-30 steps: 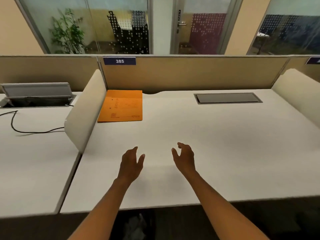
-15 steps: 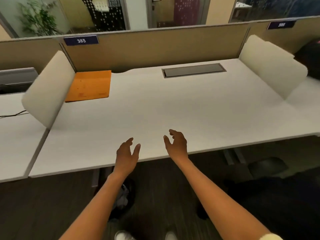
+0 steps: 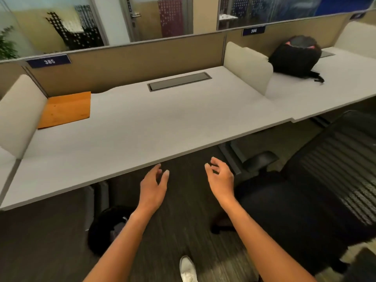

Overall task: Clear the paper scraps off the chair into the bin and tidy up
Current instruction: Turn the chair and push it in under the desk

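1. Left hand (image 3: pixel 153 187) and right hand (image 3: pixel 219 178) both reach forward, in front of the near edge of the tabletop (image 3: pixel 142 127) and above the floor. Fingers on both are relaxed, slightly curved, holding nothing. Judgement: hands are kept free and ready because no scrap has been picked up.

2. Chair (image 3: pixel 305 200): black, mesh back, at lower right, pulled out from the tabletop. The right hand is the nearer one, close to the seat's left edge but apart from it. Judgement: pulled out this way, the seat is reachable from a standing position.

3. Paper scraps: none can be made out on the dark seat; too dark and blurred to confirm. A pale patch at the lower right corner, cut by the frame edge, cannot be identified.

4. Bin (image 3: pixel 107 231): dark round container on the floor under the tabletop, partly behind the left forearm, with something pale inside. Judgement: it sits well apart from the chair, so scraps must be carried across.

5. Other: orange folder (image 3: pixel 65 109) flat at the tabletop's back left corner; black backpack (image 3: pixel 295 55) on the neighbouring tabletop beyond the divider; one white shoe (image 3: pixel 188 268) on the floor.

6. Stage, judged: start of the task; scraps to be located first.
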The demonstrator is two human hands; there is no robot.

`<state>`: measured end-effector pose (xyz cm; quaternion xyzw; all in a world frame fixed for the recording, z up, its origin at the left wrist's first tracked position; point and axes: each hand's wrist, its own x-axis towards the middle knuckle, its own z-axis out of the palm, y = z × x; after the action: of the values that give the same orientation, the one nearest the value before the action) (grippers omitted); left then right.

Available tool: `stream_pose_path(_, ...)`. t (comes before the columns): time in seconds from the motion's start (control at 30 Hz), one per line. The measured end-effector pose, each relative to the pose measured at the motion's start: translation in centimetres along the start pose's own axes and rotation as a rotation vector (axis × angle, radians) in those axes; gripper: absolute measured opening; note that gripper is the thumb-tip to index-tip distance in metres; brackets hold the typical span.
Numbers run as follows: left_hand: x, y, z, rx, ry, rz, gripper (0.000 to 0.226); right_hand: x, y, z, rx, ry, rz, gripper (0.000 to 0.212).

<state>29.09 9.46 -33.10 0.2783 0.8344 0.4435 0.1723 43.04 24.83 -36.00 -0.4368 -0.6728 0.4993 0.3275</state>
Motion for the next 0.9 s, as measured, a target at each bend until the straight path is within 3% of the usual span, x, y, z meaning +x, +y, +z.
stream_pose_path(0.47, -17.2, 10.6, 14.2, -0.297, -0.269, 0.168, 0.043, -15.4, 3.2, -25.2, -0.003, 0.307, 0.003, 0.039)
stream_pose_path(0.67, -21.3, 16.4, 22.6, -0.331, -0.453, 0.223, 0.045, -16.5, 4.6, -37.4, -0.075, 0.518, 0.039, 0.041)
stream_pose_path(0.9, -23.8, 22.9, 33.9, -0.294, -0.583, 0.272, 0.045, -13.5, 7.4, -52.1, -0.144, 0.622, 0.089, 0.046)
